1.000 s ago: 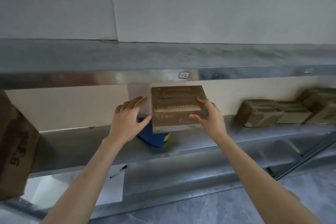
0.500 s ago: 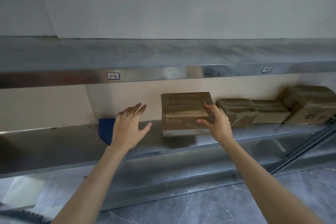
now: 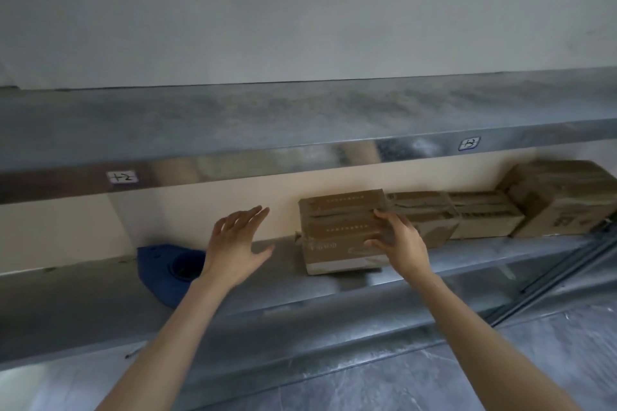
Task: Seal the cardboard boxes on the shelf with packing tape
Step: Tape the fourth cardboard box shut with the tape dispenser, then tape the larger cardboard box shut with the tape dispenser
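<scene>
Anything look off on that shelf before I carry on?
The box held by the right hand juts forward of the row, and a torn scrap sticks out at its left edge. The far-right box looks skewed.

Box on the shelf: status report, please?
Right hand grips box at right end. Left hand open, touching nothing. Blue object sits left, nothing blocking.

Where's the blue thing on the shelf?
The blue plastic object lies on the grey metal shelf in the head view, just left of the left hand, which hovers between it and the brown cardboard box that the right hand grips.
</scene>
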`<state>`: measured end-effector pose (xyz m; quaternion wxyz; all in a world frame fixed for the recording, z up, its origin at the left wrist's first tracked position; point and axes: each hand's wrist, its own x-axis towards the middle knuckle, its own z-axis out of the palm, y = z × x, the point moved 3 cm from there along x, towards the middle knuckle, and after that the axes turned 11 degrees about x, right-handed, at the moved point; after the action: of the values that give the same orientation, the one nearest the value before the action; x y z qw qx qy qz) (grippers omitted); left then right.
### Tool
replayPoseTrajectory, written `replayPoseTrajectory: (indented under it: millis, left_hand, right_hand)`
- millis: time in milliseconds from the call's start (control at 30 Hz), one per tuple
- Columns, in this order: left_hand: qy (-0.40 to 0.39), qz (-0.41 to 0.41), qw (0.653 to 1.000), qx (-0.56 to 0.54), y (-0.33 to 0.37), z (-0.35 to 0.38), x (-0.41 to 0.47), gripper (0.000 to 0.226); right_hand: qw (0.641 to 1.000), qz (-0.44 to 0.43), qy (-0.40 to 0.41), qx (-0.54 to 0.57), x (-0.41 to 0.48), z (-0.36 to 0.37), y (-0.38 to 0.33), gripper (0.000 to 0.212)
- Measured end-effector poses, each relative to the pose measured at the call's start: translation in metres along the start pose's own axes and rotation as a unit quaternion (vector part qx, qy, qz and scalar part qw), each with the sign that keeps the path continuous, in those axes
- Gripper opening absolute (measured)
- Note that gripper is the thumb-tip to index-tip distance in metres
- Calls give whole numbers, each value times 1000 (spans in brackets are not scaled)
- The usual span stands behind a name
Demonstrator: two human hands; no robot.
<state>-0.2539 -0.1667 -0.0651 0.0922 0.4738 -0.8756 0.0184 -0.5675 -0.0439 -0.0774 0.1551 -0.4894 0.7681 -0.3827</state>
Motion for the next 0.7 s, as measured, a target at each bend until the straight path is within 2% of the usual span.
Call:
replayPoseTrajectory:
  millis: [200, 400, 500, 700]
  left_hand:
    - [12, -31, 999, 0, 36, 8, 3, 76]
    - [25, -75, 997, 11, 74, 4, -5, 76]
    - [35, -88, 995, 16, 89, -3, -12, 73]
    - [58, -119, 991, 32, 91, -21, -28, 69]
  right_hand:
    - [998, -17, -64, 4, 15, -9, 19, 67]
    - [987, -69, -130, -61, 24, -23, 31, 62]
    - [982, -74, -154, -76, 33, -34, 32, 71]
    - [975, -146, -124, -109, 45, -39, 3, 66]
